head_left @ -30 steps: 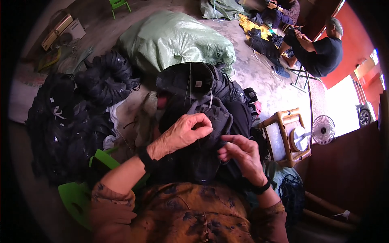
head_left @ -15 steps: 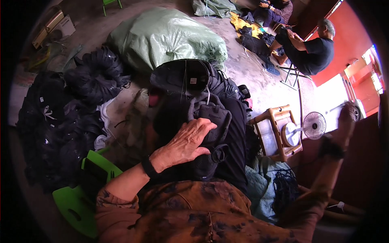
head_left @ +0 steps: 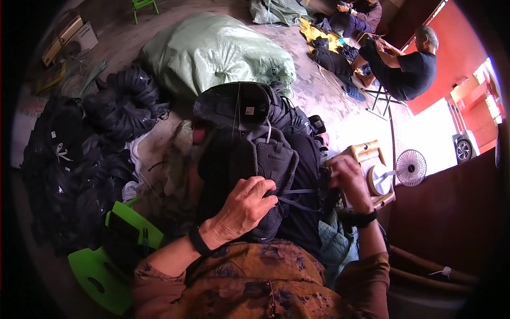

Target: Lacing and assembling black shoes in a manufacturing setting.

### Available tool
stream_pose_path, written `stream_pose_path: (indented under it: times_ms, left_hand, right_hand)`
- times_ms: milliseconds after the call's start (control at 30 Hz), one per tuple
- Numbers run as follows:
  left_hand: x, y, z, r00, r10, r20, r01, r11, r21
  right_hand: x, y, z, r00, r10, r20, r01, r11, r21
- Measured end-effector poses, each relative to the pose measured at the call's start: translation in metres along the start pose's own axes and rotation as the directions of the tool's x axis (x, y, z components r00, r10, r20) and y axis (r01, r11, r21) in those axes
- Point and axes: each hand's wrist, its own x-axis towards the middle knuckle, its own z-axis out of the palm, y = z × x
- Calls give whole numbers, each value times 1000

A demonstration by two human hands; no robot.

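A dark grey and black mesh shoe upper (head_left: 273, 157) lies across my lap. My left hand (head_left: 241, 207) is closed at its edge, thumb and forefinger pinched together. Beside those fingertips, flat dark laces (head_left: 302, 196) run out to the right over my dark trousers (head_left: 303, 223). My right hand (head_left: 349, 181) is raised to the right of the upper, with curled fingers smeared by motion. Whether it holds a lace end is unclear. Beyond the first upper, another black upper (head_left: 257, 111) rests open, a small white label inside.
Heaped black uppers (head_left: 69, 159) lie at the left, near a green plastic chair (head_left: 85, 260). A big pale green sack (head_left: 218, 50) stands ahead. At right are a bamboo stool (head_left: 387, 199) and a small fan (head_left: 410, 167). Two people (head_left: 406, 69) sit working at the far right.
My right hand has come in from the far right toward my lap. My left hand has slid down the upper and its fingers have closed. The lace loop now stretches out to the right.
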Motion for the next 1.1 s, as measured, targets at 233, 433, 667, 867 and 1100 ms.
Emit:
stream_pose_path:
  times_ms: [233,433,667,867,1100]
  left_hand:
    - [4,5,4,998,-51,42,50,998,32]
    - [1,9,9,994,-107,25,105,991,80]
    - [6,8,23,960,-274,50,271,960,69]
    - [4,5,23,952,-294,83,287,954,84]
    - [-1,-1,30,969,-241,61,238,970,49]
  right_hand:
    - [-21,-19,28,726,281,628,-100,946,-308]
    - [-40,-4,24,541,324,776,-217,945,-243]
    - [-11,-60,51,924,186,334,-219,974,64]
    - [78,-100,60,904,-241,352,287,954,-83]
    - [107,-203,-11,780,-514,-356,600,775,196]
